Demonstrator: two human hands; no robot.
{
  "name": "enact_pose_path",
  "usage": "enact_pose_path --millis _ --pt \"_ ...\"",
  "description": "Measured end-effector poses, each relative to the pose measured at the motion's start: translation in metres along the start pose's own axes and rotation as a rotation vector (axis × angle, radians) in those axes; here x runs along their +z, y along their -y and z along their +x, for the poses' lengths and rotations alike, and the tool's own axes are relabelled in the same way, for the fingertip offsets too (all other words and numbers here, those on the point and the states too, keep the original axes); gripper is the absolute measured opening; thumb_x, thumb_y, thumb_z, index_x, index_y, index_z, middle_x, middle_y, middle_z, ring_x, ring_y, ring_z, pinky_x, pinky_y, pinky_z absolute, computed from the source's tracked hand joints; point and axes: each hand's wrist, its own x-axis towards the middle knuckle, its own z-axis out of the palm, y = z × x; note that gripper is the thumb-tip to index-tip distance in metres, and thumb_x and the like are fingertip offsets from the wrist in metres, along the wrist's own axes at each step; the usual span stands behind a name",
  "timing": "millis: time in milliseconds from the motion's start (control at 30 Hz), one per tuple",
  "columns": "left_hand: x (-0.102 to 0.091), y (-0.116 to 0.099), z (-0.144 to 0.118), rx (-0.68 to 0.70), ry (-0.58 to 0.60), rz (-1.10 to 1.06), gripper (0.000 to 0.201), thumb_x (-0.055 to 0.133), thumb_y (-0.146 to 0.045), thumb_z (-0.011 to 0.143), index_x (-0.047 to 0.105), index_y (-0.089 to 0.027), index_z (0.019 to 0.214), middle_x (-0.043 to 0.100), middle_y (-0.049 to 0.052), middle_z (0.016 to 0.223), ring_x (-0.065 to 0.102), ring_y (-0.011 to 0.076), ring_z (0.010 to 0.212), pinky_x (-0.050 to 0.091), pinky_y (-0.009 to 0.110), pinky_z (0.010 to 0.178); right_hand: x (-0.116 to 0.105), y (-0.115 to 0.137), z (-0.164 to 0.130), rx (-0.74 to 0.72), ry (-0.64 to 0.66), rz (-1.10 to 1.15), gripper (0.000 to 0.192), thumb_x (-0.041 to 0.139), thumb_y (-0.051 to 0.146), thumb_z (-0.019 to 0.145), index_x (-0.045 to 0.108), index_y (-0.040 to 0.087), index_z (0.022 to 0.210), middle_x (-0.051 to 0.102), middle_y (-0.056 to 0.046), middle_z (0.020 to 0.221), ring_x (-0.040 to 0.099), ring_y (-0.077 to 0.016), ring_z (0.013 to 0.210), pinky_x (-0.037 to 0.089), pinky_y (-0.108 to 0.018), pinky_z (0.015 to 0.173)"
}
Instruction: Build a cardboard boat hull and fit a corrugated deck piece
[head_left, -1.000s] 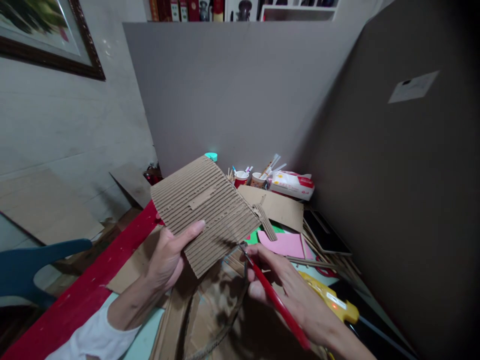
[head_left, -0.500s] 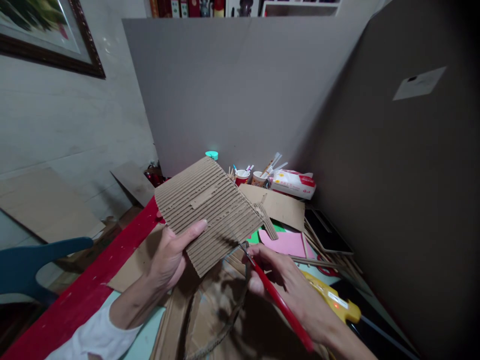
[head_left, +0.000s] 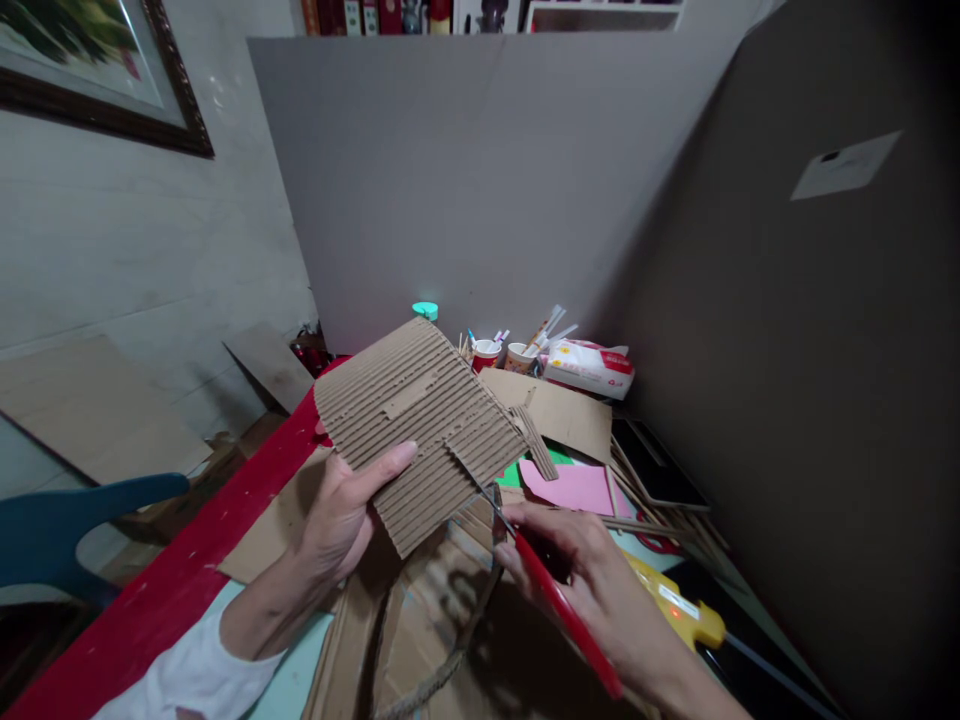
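My left hand [head_left: 337,515] is closed on a corrugated cardboard sheet [head_left: 382,420], its thumb lying on the ridged face. The sheet is tilted up, with a small patch of torn-off ridges near its middle. In my right hand [head_left: 577,565] is a red craft knife [head_left: 566,615], held like a pen. Its thin metal tip meets the sheet's lower right edge, at a slit running inward. A narrow cardboard strip [head_left: 536,445] sticks out beyond the right corner. Below both hands lies a curved cardboard structure [head_left: 427,640], partly in shadow.
A yellow glue gun [head_left: 679,605] lies right of my right hand. Behind are pink paper [head_left: 574,488], a flat cardboard piece [head_left: 559,410], two paper cups [head_left: 486,353] with sticks and pens, and a tissue pack [head_left: 589,368]. Grey panels [head_left: 487,180] stand at back and right.
The craft knife and my right hand have shifted slightly right and down. A slit now shows more clearly in the cardboard. My left hand keeps its hold, almost unmoved.
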Motion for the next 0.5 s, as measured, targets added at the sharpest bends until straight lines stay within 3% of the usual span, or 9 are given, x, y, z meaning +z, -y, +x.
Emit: enact_pose_path --millis 100,267,367,500 --pt "-0.001 0.001 0.0 -0.006 -0.004 -0.009 0.069 0.086 -0.024 0.071 0.059 -0.022 0.135 0.078 0.006 0.106 0.075 0.0229 0.09 0.062 0.03 0.078 0.0 0.003 0.0 -0.059 -0.008 -0.034 0.028 0.057 0.041 0.09 0.069 0.023 0.072 0.061 0.0 0.063 0.057 -0.019 0.062 0.045 -0.029 0.064" --pt "0.001 0.002 -0.003 0.004 0.007 0.001 0.062 0.085 -0.023 0.073 0.062 -0.02 0.131 0.079 0.005 0.101 0.074 0.0228 0.097 0.058 0.033 0.094 -0.003 0.008 0.006 0.039 0.077 -0.018 0.028 0.063 0.048 0.087 0.071 0.021 0.083 0.061 0.0 0.068 0.054 -0.0175 0.064 0.043 -0.027 0.062" --pt "0.004 0.003 -0.007 0.01 0.036 0.031 0.06 0.085 -0.024 0.073 0.064 -0.019 0.128 0.079 0.004 0.096 0.072 0.0245 0.106 0.051 0.036 0.106 -0.004 0.01 0.008 0.089 0.134 0.023 0.034 0.067 0.053 0.084 0.067 0.02 0.078 0.059 0.0 0.071 0.05 -0.016 0.065 0.04 -0.024 0.058" --pt "0.005 0.005 -0.01 0.032 0.054 0.08 0.058 0.084 -0.028 0.074 0.063 -0.02 0.128 0.079 0.006 0.1 0.071 0.028 0.109 0.051 0.042 0.107 -0.004 0.008 0.007 0.071 0.116 0.024 0.044 0.064 0.064 0.084 0.07 0.02 0.082 0.058 0.0 0.071 0.05 -0.0165 0.066 0.04 -0.025 0.06"
